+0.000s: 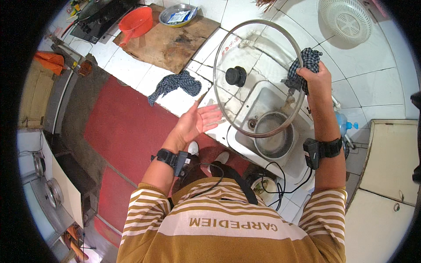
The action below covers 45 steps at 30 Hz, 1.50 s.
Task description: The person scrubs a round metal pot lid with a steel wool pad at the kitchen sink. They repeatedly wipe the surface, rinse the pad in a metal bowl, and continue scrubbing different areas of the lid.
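My right hand (317, 77) grips the right rim of a round glass pot lid (260, 49) with a dark checkered cloth (309, 59) bunched against that rim. The lid has a metal edge and a black knob (235, 76), and it is held up above the counter and sink. My left hand (199, 120) is open with the palm turned up, just left of the lid's lower edge, and holds nothing. Another dark checkered cloth (177, 83) lies crumpled on the white tiled counter, beyond my left hand. Through the glass, part of the sink shows.
A metal pot (274, 153) sits in the sink (238, 136). On the counter, a wooden board (177, 44) bears a red plastic ladle (136, 23) and a metal bowl (164, 16) with packets. A white plastic basket (348, 23) is at upper right; a bucket (264, 194) stands below the sink.
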{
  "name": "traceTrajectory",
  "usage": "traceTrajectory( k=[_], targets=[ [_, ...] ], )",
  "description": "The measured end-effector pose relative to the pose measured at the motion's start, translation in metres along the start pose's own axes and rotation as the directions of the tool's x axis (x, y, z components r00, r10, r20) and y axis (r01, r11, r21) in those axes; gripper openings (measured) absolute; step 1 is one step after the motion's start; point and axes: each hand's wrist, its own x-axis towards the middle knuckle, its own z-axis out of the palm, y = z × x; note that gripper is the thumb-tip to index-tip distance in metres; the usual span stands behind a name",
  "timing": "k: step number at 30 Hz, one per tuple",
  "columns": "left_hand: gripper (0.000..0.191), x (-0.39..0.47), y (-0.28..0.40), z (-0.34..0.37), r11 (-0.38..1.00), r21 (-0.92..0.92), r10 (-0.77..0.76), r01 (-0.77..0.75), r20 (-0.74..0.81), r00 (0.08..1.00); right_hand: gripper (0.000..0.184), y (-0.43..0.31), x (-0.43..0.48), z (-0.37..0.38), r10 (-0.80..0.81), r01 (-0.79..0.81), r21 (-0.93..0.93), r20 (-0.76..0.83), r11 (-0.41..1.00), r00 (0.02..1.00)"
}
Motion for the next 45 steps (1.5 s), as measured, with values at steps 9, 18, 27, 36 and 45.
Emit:
traceTrajectory(
  k=[9,18,27,36,45],
  targets=[
    [0.087,-0.031,0.046,0.104,0.949,-0.299,0.206,-0.1,0.346,0.915,0.034,-0.016,-0.036,0.023,-0.278,0.259,-0.337,-0.007,0.905,0.961],
    [0.099,-0.082,0.057,0.14,0.958,-0.124,0.272,-0.26,0.093,0.958,0.038,-0.035,-0.095,0.033,-0.382,0.613,-0.463,0.501,0.64,0.777],
    [0.079,-0.114,0.02,0.127,0.979,-0.08,0.162,-0.186,-0.236,0.958,0.032,0.008,-0.131,0.032,-0.576,0.953,-0.039,0.789,0.301,0.214],
    [0.079,-0.098,-0.048,0.077,0.974,-0.148,0.127,-0.173,-0.274,0.953,0.034,0.093,-0.14,-0.003,-0.426,0.822,-0.011,0.851,0.569,0.306],
    [0.079,-0.094,-0.073,0.04,0.987,-0.038,0.138,-0.156,-0.287,0.948,0.064,0.179,-0.06,-0.007,0.102,0.087,-0.404,0.425,0.911,0.9]
  ],
)
